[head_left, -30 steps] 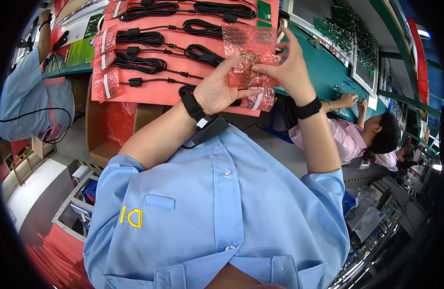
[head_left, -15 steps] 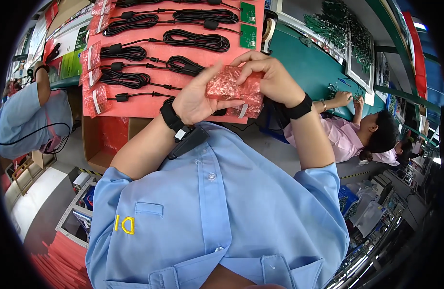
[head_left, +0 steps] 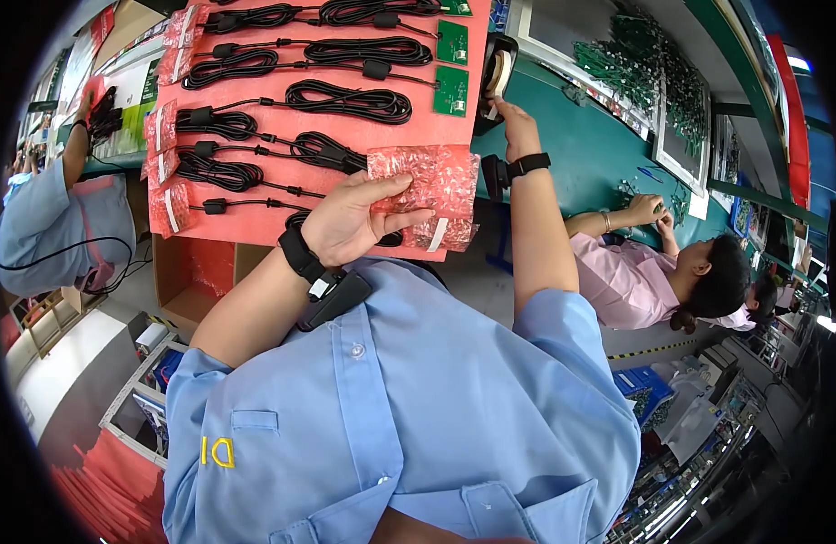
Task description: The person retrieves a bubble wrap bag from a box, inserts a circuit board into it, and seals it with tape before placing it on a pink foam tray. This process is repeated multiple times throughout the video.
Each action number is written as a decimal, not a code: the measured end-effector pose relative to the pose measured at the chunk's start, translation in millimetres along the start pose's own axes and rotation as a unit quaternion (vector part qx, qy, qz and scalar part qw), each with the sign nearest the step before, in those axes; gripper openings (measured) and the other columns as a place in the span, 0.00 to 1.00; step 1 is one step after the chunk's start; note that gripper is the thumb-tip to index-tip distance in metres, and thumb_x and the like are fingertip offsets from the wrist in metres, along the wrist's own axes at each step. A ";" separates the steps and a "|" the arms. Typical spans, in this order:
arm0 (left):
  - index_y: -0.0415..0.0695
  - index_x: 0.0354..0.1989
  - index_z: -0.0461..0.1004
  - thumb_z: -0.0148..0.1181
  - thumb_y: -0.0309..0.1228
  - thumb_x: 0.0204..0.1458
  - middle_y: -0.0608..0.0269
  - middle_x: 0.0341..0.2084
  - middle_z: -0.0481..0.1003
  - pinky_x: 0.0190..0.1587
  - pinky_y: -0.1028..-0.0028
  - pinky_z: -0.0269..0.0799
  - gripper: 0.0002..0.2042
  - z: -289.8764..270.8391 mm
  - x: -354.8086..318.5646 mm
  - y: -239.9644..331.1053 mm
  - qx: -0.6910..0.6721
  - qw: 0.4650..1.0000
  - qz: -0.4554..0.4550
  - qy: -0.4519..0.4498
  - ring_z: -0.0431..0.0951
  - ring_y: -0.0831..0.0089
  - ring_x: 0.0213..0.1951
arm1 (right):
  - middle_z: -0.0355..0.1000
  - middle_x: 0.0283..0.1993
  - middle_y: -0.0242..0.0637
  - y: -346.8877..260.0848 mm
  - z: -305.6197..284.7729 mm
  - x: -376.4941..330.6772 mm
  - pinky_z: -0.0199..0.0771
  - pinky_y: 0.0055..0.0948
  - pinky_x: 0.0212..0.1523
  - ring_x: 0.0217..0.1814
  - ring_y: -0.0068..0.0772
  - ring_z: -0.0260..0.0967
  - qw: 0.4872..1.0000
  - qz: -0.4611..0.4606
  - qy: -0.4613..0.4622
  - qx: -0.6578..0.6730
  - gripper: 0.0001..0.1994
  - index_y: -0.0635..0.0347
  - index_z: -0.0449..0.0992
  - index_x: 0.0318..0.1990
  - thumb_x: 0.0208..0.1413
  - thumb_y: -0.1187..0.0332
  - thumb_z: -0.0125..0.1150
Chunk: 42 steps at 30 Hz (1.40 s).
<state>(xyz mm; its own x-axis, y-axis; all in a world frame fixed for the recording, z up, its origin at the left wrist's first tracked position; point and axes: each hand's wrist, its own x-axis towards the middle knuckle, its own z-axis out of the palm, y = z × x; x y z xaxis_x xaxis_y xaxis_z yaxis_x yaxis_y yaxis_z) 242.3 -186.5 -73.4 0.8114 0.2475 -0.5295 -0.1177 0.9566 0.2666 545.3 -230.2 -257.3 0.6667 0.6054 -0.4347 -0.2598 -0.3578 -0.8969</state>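
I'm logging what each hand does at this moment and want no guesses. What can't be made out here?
- Head view: what the pink bubble bag contains; its wrap blurs it.
- Right hand fingertips: hidden at the tape dispenser, so contact is unclear.
- Left hand palm: turned away, pressed on the bag.
- Green circuit boards: parts too small.

Teal workbench (head_left: 581, 145): pink mat (head_left: 273, 213) with coiled black cables (head_left: 350, 98), green circuit boards (head_left: 452, 65), tape dispenser (head_left: 496, 72).
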 end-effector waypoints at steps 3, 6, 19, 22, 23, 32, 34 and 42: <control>0.37 0.47 0.71 0.52 0.28 0.59 0.59 0.44 0.74 0.52 0.66 0.75 0.11 4.0 2.4 -1.8 -0.004 1.000 0.009 0.015 0.76 0.65 0.46 | 0.76 0.42 0.44 16.6 -4.0 -35.5 0.69 0.32 0.47 0.49 0.37 0.72 0.999 -0.039 0.014 0.002 0.15 0.64 0.81 0.33 0.53 0.59 0.61; 0.37 0.46 0.71 0.52 0.28 0.58 0.59 0.44 0.75 0.53 0.66 0.74 0.11 10.6 3.7 1.8 0.008 1.000 -0.011 0.014 0.76 0.67 0.46 | 0.76 0.42 0.46 33.9 -5.4 -45.7 0.70 0.34 0.47 0.48 0.42 0.72 0.987 -0.112 0.041 -0.106 0.12 0.62 0.81 0.33 0.52 0.61 0.62; 0.36 0.46 0.71 0.52 0.24 0.57 0.58 0.45 0.74 0.54 0.68 0.73 0.10 -11.1 10.5 -18.5 0.077 0.991 0.102 0.025 0.75 0.69 0.47 | 0.77 0.34 0.36 -12.0 -55.1 -102.7 0.71 0.25 0.31 0.30 0.28 0.74 0.986 -0.101 -0.014 -0.129 0.11 0.65 0.78 0.36 0.58 0.65 0.57; 0.37 0.45 0.71 0.51 0.23 0.57 0.58 0.44 0.74 0.53 0.68 0.73 0.09 -10.3 9.5 -24.0 0.084 0.987 0.130 0.042 0.75 0.70 0.47 | 0.71 0.27 0.29 -91.7 -13.9 -197.1 0.68 0.18 0.29 0.26 0.18 0.67 0.992 -0.107 -0.059 -0.022 0.10 0.67 0.76 0.42 0.59 0.69 0.56; 0.37 0.45 0.72 0.50 0.22 0.57 0.59 0.44 0.75 0.53 0.69 0.73 0.09 -10.4 10.2 -24.5 0.093 0.985 0.140 0.047 0.76 0.70 0.46 | 0.70 0.26 0.29 -104.1 3.9 -221.0 0.67 0.17 0.29 0.25 0.18 0.65 0.991 -0.114 -0.066 -0.014 0.10 0.67 0.75 0.43 0.58 0.70 0.57; 0.38 0.44 0.72 0.52 0.23 0.57 0.61 0.43 0.75 0.50 0.69 0.74 0.09 -21.0 4.1 -25.9 0.139 0.981 0.124 0.052 0.76 0.72 0.44 | 0.71 0.29 0.38 -110.1 68.9 -242.8 0.67 0.22 0.26 0.24 0.24 0.67 0.915 -0.142 -0.022 -0.377 0.33 0.59 0.59 0.62 0.49 0.70 0.67; 0.37 0.42 0.73 0.52 0.24 0.56 0.59 0.42 0.75 0.49 0.70 0.74 0.08 -22.3 3.9 -24.3 0.127 0.985 0.107 0.043 0.76 0.71 0.43 | 0.72 0.33 0.38 -107.5 63.2 -246.9 0.67 0.24 0.29 0.27 0.26 0.68 0.910 -0.188 -0.024 -0.368 0.33 0.56 0.61 0.61 0.47 0.68 0.68; 0.36 0.38 0.73 0.50 0.20 0.53 0.56 0.35 0.76 0.41 0.69 0.77 0.07 -7.7 -6.7 -16.4 0.088 0.991 0.081 0.066 0.78 0.68 0.38 | 0.70 0.50 0.38 -125.2 46.0 -235.8 0.63 0.35 0.51 0.47 0.35 0.66 0.654 -0.563 -0.074 -0.501 0.33 0.52 0.71 0.55 0.35 0.61 0.72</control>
<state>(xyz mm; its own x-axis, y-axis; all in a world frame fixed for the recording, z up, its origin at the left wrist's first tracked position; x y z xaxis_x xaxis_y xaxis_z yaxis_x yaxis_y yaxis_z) 234.4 -202.6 -80.4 0.7069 0.4244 -0.5659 -0.1297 0.8642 0.4861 388.5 -295.5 -46.3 -0.0525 0.9217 0.3844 0.9737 0.1328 -0.1853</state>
